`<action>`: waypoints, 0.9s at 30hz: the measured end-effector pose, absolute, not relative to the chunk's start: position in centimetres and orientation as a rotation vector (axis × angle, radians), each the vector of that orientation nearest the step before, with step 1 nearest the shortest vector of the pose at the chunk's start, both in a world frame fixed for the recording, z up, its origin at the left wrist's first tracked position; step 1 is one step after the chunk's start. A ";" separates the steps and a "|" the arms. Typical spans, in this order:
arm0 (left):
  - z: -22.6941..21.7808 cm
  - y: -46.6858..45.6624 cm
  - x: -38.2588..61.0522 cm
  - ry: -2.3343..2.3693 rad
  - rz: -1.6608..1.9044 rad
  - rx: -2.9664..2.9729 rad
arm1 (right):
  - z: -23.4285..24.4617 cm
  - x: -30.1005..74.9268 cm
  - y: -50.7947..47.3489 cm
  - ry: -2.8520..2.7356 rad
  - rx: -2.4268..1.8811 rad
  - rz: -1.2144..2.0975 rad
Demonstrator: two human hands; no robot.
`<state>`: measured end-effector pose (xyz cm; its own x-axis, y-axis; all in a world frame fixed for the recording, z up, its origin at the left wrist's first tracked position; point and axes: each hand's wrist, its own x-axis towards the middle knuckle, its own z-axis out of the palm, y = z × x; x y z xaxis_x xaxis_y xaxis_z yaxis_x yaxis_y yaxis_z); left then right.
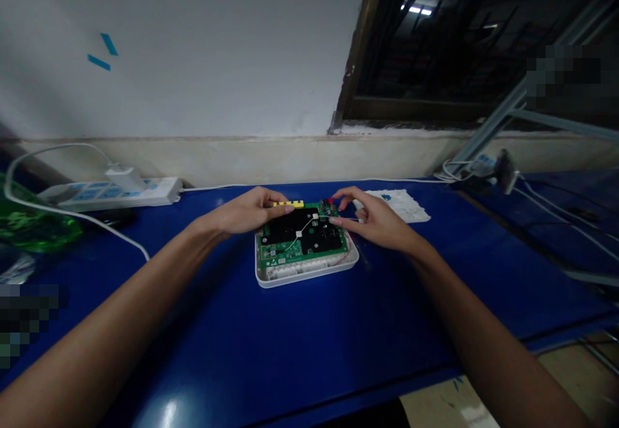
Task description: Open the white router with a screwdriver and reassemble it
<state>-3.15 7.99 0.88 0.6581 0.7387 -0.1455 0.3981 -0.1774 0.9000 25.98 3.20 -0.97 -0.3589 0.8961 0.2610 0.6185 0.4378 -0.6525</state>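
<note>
An opened router lies on the blue table, its white plastic shell [290, 279] holding a green circuit board [285, 252] with black plates on top. Along the board's back edge runs a row of yellow ports [296, 204]. My left hand [246, 212] grips that back edge, thumb on the yellow ports, other fingers partly hidden behind. A thin white cable [306, 225] crosses the board through small white clips. Its right end runs to my right hand [370, 218], whose thumb and curled fingers close on it near the board's back right corner, beside a red part [331, 200].
A white power strip [159, 191] with a plugged-in charger [124, 178] lies at the back left, near green plastic wrap [43, 228]. A crumpled white sheet [403, 205] lies behind my right hand. Cables and a metal frame [488, 131] stand at the right.
</note>
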 end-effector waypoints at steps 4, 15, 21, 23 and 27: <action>0.7 8.1 -3.2 0.923 0.358 1.802 | -1.4 25.6 3.3 -2.221 -1.120 0.328; -0.6 7.8 -2.7 0.915 0.273 1.729 | -3.0 24.9 4.1 -2.235 -1.113 0.334; -1.4 8.5 -2.9 0.937 0.241 1.997 | -3.6 25.0 4.4 -2.271 -1.064 0.401; -1.2 8.5 -2.9 0.972 0.228 2.126 | -3.6 25.2 4.4 -2.274 -1.050 0.440; -0.7 8.2 -2.7 0.995 0.205 2.232 | -3.6 25.6 4.7 -2.272 -1.047 0.526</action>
